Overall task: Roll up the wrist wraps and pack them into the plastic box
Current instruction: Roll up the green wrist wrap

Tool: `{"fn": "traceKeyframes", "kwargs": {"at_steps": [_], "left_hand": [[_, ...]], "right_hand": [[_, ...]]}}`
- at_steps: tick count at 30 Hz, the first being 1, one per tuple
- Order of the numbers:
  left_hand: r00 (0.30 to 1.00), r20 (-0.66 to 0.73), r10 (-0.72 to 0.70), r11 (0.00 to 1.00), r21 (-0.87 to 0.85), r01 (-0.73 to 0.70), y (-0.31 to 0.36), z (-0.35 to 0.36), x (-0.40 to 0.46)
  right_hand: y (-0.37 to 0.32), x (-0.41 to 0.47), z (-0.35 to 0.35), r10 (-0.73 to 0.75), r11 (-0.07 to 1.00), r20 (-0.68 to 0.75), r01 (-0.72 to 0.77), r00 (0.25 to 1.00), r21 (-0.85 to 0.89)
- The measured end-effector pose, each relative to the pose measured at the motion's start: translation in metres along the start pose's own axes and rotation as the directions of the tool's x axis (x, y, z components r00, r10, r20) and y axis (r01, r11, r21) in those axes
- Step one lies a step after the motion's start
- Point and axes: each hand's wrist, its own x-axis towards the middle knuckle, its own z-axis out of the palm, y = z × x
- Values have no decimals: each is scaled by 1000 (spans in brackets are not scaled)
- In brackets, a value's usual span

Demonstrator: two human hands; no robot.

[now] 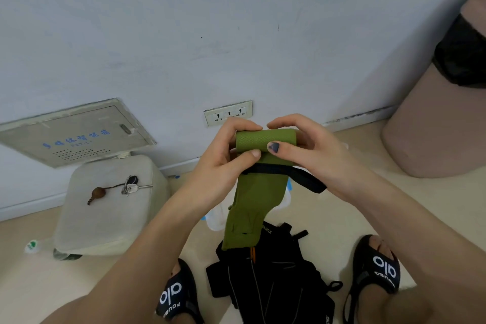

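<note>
An olive green wrist wrap (256, 192) is held up in front of me, its top end wound into a tight roll (265, 139). My left hand (226, 155) grips the roll's left end, thumb pressed on its front. My right hand (310, 150) grips the right end, thumb on the front too. The unrolled tail hangs down with a black strap loop (302, 179) crossing it. A clear plastic box with blue clips (214, 216) lies on the floor behind the wrap, mostly hidden. Black wrist wraps with orange trim (273, 276) lie on the floor between my feet.
A white plastic stool (110, 208) at the left carries a bunch of keys (128, 187) with a brown charm. A small bottle (33, 246) lies beside it. A pinkish round bin with a black bag (441, 113) stands at right. A wall socket (228, 112) sits behind my hands.
</note>
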Motion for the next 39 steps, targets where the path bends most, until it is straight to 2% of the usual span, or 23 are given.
{"fn": "traceKeyframes", "kwargs": {"at_steps": [3,9,13,16,22,25,29,33,39], "left_hand": [[1000,-19,-14,999,-30,13,-1,-1,0],[996,3,-88,996,33,88,-2,0,2],[987,5,-162,987,-20,162,-2,2,3],[987,-45,-156,987,-39,154,0,6,2],[988,-39,-148,989,-33,147,2,5,1],[988,-41,-148,989,-31,147,3,5,1],[988,-67,-136,990,12,137,2,2,2],[984,-136,-111,990,68,121,1,-1,3],[973,-208,-99,989,89,119,3,5,3]], "right_hand": [[0,0,3,-30,999,-13,29,999,-41],[5,0,3,-99,995,-4,99,995,31],[5,-1,2,-111,992,6,111,994,61],[5,-1,1,-113,993,5,112,994,45],[7,-2,2,-116,993,-1,116,993,-11],[4,-3,3,-60,998,-29,59,998,-26],[-1,-6,-4,117,990,-85,-123,989,-73],[-4,-12,-13,134,964,-234,-181,963,-194],[-6,-20,3,15,999,-321,-5,947,34]]}}
